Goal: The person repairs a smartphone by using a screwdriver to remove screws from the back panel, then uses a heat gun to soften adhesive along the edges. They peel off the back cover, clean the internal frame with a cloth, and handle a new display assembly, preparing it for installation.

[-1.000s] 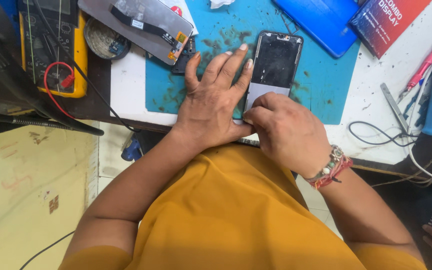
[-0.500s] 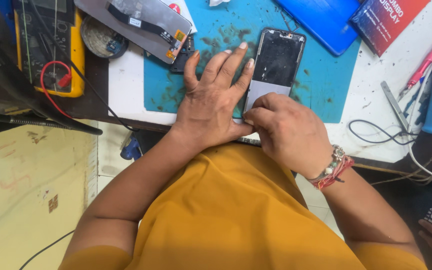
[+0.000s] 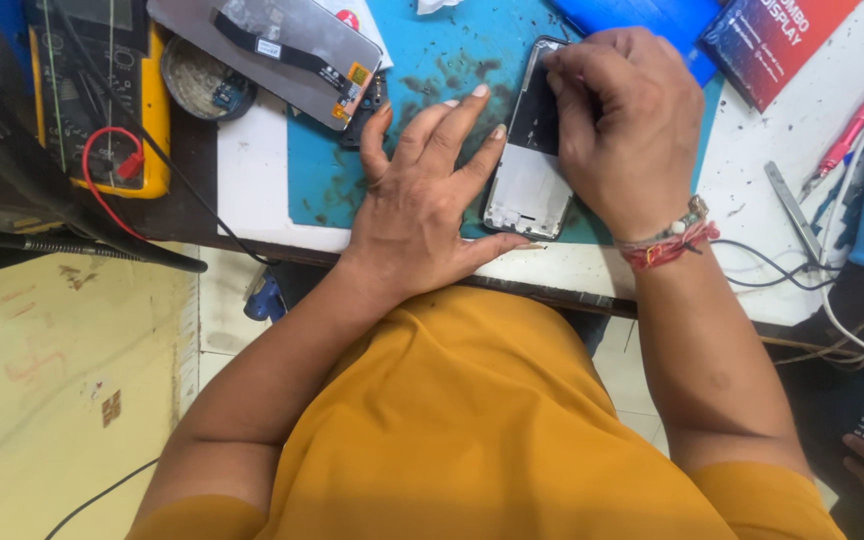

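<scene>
**Two hands on an open phone**

From the head camera, the phone (image 3: 532, 150) lies open on the teal mat (image 3: 432, 60). The left hand (image 3: 422, 200) lies flat just left of the phone, fingers spread, thumb under its near end. The right hand (image 3: 617, 120) covers the phone's far end, fingers curled down on its top edge. I cannot tell if it pinches anything. Left of the phone lie a gray screen panel (image 3: 272, 50) and, farther off, a yellow meter (image 3: 102, 90). Right of the phone lies a pink pen (image 3: 857, 115).
</scene>
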